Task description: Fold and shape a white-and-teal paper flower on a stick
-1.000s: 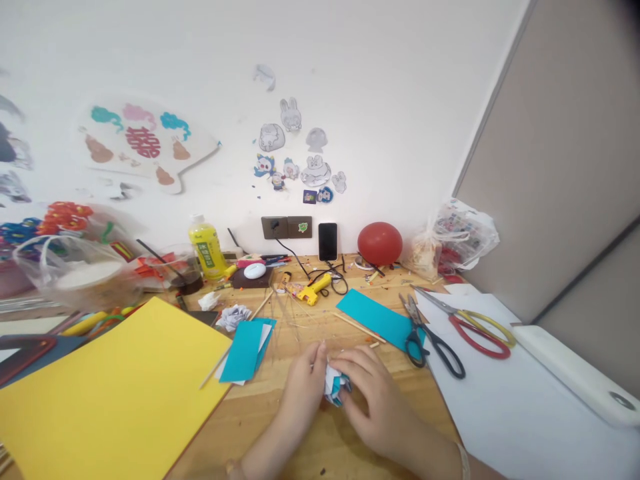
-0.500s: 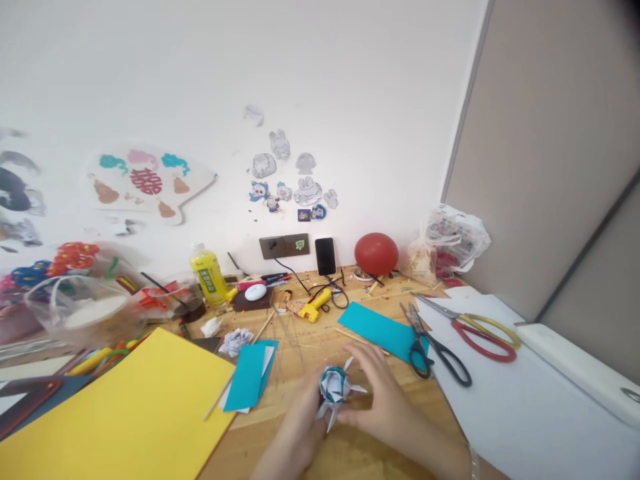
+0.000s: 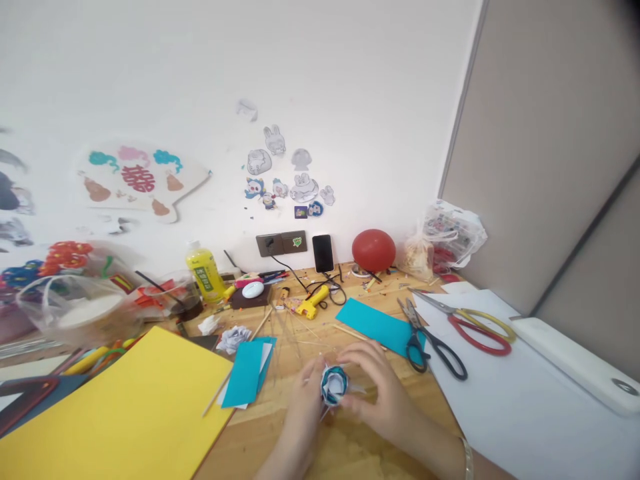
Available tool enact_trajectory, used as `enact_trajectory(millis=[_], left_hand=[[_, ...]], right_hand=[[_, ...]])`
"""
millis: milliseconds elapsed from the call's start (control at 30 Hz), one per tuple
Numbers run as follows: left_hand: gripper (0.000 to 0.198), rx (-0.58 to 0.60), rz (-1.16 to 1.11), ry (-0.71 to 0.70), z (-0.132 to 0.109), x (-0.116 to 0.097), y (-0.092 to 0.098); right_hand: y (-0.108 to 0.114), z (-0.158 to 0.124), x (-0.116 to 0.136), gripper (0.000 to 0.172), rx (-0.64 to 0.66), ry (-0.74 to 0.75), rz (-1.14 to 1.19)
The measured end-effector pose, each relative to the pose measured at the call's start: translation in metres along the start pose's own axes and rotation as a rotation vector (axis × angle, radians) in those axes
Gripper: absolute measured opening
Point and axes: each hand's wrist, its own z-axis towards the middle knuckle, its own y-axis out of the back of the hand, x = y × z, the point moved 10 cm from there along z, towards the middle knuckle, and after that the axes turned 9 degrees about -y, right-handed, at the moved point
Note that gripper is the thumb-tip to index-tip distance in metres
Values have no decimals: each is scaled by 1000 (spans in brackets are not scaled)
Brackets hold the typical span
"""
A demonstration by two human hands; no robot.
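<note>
Both my hands meet low in the middle of the wooden table [image 3: 280, 413]. Between them is a small rolled paper flower [image 3: 334, 385], teal inside and white outside, seen from its open top. My left hand [image 3: 306, 395] curls round its left side. The fingers of my right hand [image 3: 381, 387] wrap over its right side and top. A folded teal paper piece [image 3: 246, 363] lies just left of my hands, and a flat teal strip [image 3: 375, 323] lies behind them.
A big yellow sheet [image 3: 120, 407] covers the left front. Black scissors [image 3: 431, 343] and red-handled scissors [image 3: 473, 325] lie on white paper [image 3: 515, 407] at right. A yellow glue gun [image 3: 313, 301], yellow bottle [image 3: 205, 273], phone [image 3: 323, 253], red balloon [image 3: 373, 249] and plastic bags line the wall.
The flower was first hidden under both hands, then turned upright with its white petals sticking out. Now my right hand has closed over it again, folding the petals in.
</note>
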Motion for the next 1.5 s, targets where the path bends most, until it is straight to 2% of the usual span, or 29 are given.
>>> enact_trajectory(millis=[67,133,267,400,500,700,933,1200,1367,1500], left_hand=[[37,-9,-2,-36,1,-2,2],[39,-11,0,-43,2,1,3],[44,-57,87,-57,7,6,8],[42,-69,90,-37,8,11,8],[41,-54,49,-21,5,14,5],[40,-21,-20,24,1,22,0],[36,-32,-49,33,3,21,3],[38,11,-48,65,1,28,-4],[36,31,-65,72,-1,28,-6],[36,23,-59,73,-2,29,-6]], right_hand=[[6,-2,10,14,-31,73,-62],[10,-3,19,7,-58,123,-174],[8,-5,32,9,-66,187,-378],[2,-8,44,11,-70,277,-488],[3,-7,44,17,-107,275,-486],[12,-4,30,14,-159,148,-379],[4,-8,37,11,-15,191,-366],[7,-6,35,15,-104,219,-405],[4,-7,34,9,-83,199,-411],[2,-6,30,14,-76,184,-405]])
